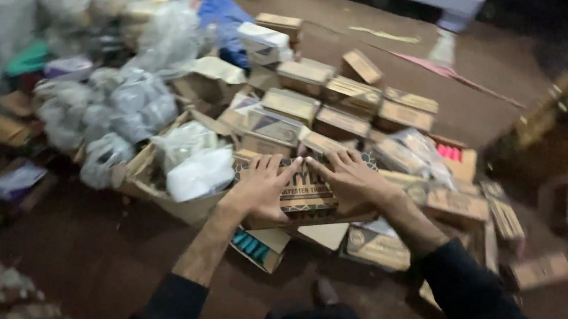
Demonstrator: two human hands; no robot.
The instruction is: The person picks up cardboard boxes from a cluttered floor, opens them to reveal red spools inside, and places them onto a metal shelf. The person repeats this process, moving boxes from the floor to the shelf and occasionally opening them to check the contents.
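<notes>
Both hands, the left hand [259, 189] and the right hand [350, 177], lie flat with fingers spread on a brown printed carton [305, 196] atop the heap of small boxes [341, 104], seemingly pressing it; lifting next needs grip at its sides.

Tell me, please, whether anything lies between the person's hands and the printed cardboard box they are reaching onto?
Nothing visible does. The left hand and right hand already lie flat on top of the printed cardboard box, palms down, fingertips nearly meeting, with no wrapping or other box between them.
</notes>
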